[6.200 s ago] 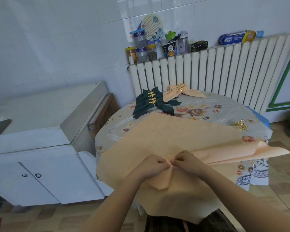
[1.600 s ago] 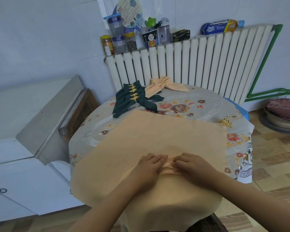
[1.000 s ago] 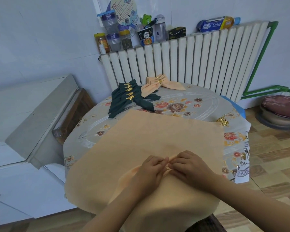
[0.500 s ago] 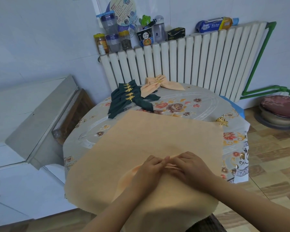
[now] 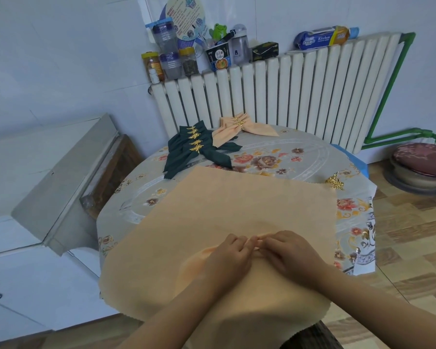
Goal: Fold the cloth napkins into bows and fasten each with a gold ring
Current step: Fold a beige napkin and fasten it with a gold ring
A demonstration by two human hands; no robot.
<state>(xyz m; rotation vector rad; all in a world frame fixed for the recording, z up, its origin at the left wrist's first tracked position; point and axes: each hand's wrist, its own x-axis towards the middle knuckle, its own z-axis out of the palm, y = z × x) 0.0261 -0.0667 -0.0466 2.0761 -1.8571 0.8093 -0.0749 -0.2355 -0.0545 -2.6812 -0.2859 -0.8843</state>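
Fingers: both sets are curled and meet at the middle of the near part of the peach napkin (image 5: 237,212), pinching a small raised pleat of the cloth between them.
Left hand (image 5: 228,258): knuckles up, resting on the cloth, fingertips gathered at the pleat.
Right hand (image 5: 291,253): mirrored opposite, fingertips touching the same fold, just beside the left hand's.
Peach napkin: spread flat over the near half of the desk (image 5: 300,159), its near edge hanging over the rim toward the person.
Loose gold ring (image 5: 334,182): on the desk just beyond the napkin's far right corner.
Finished green bows (image 5: 194,149): stacked at the far left of the desk, each with a gold leaf ring.
Finished peach bow (image 5: 242,128): behind them, touching the green pile, near the radiator (image 5: 287,96).
Radiator top: jars, a cup and a wrapped packet.
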